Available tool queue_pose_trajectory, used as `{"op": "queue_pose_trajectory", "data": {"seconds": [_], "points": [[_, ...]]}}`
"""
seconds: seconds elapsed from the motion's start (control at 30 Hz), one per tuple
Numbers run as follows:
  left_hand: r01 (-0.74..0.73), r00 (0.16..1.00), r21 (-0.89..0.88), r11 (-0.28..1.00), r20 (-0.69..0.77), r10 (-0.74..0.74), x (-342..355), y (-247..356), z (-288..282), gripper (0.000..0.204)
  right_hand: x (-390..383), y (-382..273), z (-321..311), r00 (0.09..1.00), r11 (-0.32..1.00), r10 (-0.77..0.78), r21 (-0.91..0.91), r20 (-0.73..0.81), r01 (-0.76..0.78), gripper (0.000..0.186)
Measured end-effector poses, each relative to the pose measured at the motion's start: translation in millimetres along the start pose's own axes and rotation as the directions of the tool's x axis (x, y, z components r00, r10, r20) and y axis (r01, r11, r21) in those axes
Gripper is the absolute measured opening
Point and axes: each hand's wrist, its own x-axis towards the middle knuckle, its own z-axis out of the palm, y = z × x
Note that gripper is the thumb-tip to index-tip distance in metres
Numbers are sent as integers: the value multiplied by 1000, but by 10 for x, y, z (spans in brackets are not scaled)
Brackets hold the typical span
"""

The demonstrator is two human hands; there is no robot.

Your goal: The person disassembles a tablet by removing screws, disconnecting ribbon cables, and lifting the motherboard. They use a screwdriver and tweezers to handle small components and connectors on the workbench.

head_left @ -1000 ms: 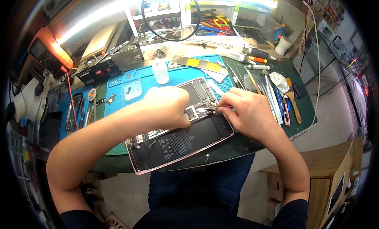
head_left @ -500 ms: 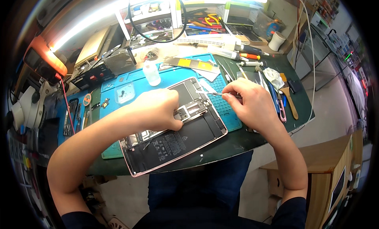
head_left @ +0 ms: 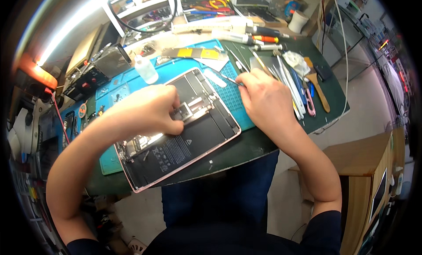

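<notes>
An opened tablet (head_left: 169, 154) with a rose frame, black batteries and bare internals lies tilted across a blue silicone mat (head_left: 233, 110) and the dark green bench mat. My left hand (head_left: 154, 110) rests over its circuit board, fingers curled and thumb bent; what, if anything, they grip is hidden. My right hand (head_left: 266, 99), beyond the tablet's right side, pinches thin metal tweezers (head_left: 233, 81) above the blue mat, near a small white strip (head_left: 215, 77). A translucent squeeze bottle (head_left: 146, 71) stands behind the tablet.
Pens, blades and a wooden-handled brush (head_left: 321, 92) lie at the right. A boxy power unit (head_left: 81, 85) and an orange meter (head_left: 44, 79) stand at the left, syringes (head_left: 228, 37) and tool shelves (head_left: 209, 6) at the back. A wooden cabinet (head_left: 343, 158) is below right.
My right hand has moved from over the tablet's board to the mat beside it, with the tweezers. My left hand stays on the tablet. The view has shifted, so the bench appears higher and further left.
</notes>
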Motion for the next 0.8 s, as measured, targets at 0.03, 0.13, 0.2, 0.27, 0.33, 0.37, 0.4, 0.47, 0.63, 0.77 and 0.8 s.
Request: {"op": "queue_pose_trajectory", "data": {"seconds": [0.03,0.13,0.2,0.27,0.33,0.37,0.4,0.47,0.63,0.77,0.8], "points": [[17,1000,8,1000,18,-18,9,16,-8,49,-12,-10,0,1000,1000,-2,-18,-2,2,10],[47,997,28,998,52,-48,53,30,-19,51,-22,2,12,998,995,-53,-84,-26,50,10],[43,998,37,998,48,-44,21,8,-29,50,15,-48,-28,998,997,-68,-21,9,68,19],[26,999,46,999,44,-28,54,0,-10,50,44,-52,-69,979,979,-194,56,-61,197,26],[27,999,-39,999,38,-26,14,-56,32,50,100,-223,-142,959,900,-284,348,11,262,49],[31,998,-34,999,58,-29,29,-29,21,50,129,-279,-152,941,877,-329,395,77,275,53],[29,997,-31,999,73,-26,44,29,9,50,165,-323,-154,915,854,-378,433,138,287,57],[70,993,30,997,96,-73,28,118,-35,46,271,-393,-69,873,795,-456,519,172,313,55],[-98,993,-76,992,59,102,84,-91,105,50,462,-420,62,802,797,-519,507,296,329,60],[-52,998,-54,997,38,54,-86,-48,36,55,533,-428,14,762,817,-487,532,427,224,57],[-28,998,-4,1000,54,28,-144,-42,20,56,533,-439,11,753,819,-487,531,443,217,56]]}}
